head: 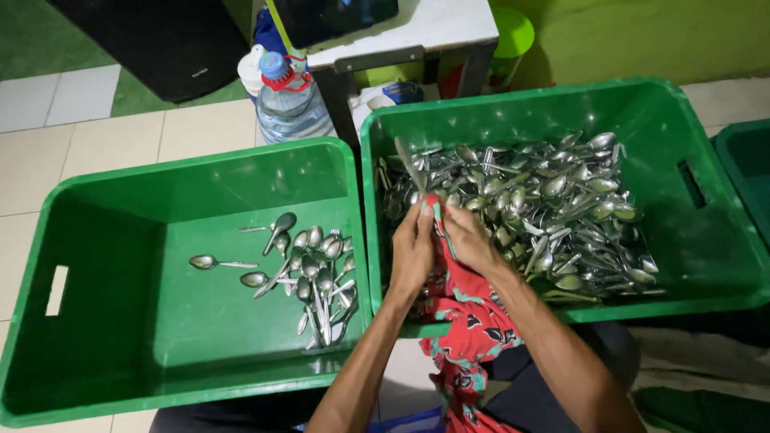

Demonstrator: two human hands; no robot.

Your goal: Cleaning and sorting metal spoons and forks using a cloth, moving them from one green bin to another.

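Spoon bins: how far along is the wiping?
Done: a small batch of metal spoons lies in the left green plastic bin. In hand: the left hand and right hand wrap one utensil in a red patterned cloth. Left: a large heap of spoons fills the right green bin.

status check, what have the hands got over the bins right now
Left hand and right hand both closed on red patterned cloth wrapped round one spoon. Held above full right bin. Left bin holds few spoons. Nothing blocking.
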